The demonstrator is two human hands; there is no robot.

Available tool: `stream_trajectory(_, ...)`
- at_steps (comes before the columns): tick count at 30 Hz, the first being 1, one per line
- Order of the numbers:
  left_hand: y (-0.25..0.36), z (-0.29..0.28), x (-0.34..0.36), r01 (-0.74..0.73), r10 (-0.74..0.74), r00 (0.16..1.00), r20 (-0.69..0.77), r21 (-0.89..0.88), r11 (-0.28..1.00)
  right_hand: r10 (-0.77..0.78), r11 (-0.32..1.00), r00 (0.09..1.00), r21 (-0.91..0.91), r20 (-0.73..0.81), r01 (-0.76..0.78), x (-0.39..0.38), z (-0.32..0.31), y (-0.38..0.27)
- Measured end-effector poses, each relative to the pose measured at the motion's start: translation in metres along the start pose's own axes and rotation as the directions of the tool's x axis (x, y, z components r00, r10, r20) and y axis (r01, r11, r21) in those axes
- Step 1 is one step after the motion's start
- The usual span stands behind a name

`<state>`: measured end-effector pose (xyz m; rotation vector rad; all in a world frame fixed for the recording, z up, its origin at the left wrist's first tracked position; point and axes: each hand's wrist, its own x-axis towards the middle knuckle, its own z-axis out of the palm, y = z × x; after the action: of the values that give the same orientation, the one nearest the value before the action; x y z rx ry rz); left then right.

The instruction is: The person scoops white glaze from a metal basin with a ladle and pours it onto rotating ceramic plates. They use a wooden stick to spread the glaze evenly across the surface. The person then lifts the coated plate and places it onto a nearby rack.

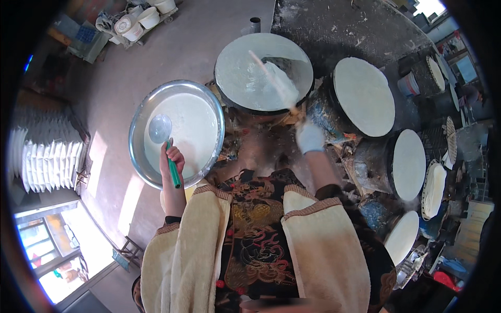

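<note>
My left hand [176,157] is closed around the green handle of a ladle [160,128]. The ladle's round metal bowl hangs over a wide metal basin [136,115] of white batter [188,117]. On the right, my right hand [310,137] wears a white glove and grips the handle end of a long wooden spreader [266,72], blurred by motion. The spreader reaches across a round griddle [235,78] coated with a thin layer of batter. A thicker white patch lies beside the spreader, and a dark bare area shows at the griddle's upper right.
More round griddles stand to the right, including one with a pale coated top [364,96] and another [408,164] nearer me. White buckets [148,18] sit at the far left. Stacked white sacks [52,164] line the left wall. A short pipe [254,24] rises behind the griddle.
</note>
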<state>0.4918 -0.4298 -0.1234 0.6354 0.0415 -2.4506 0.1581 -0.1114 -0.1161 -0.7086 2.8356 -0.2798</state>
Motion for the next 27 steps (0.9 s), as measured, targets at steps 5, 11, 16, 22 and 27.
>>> stream_trajectory(5, -0.02, 0.016, 0.012, 0.033, -0.033, 0.999, 0.004, 0.035, 0.999, -0.157, 0.976, 0.981, 0.134, -0.112, 0.171, 0.065, -0.033, 0.02)
stream_trajectory(11, -0.043, 0.034, 0.015, 0.108, -0.11, 0.994, 0.026, 0.054, 0.993, -0.211, 0.967, 0.977, 0.143, -0.005, 0.21, 0.007, -0.008, 0.023)
stream_trajectory(16, -0.06, 0.043, 0.025, 0.125, -0.13, 0.989, 0.075, 0.066, 0.99, -0.042, 0.997, 0.989, 0.064, -0.144, 0.052, 0.07, -0.018, 0.065)
stream_trajectory(22, -0.083, 0.058, 0.032, 0.165, -0.173, 0.98, 0.098, 0.086, 0.983, -0.297, 0.949, 0.955, 0.098, -0.022, 0.298, 0.053, -0.014, 0.07)
stream_trajectory(27, -0.094, 0.066, 0.035, 0.181, -0.189, 0.978, 0.09, 0.092, 0.979, 0.048, 0.993, 0.997, 0.115, -0.067, -0.04, 0.07, -0.034, 0.075)
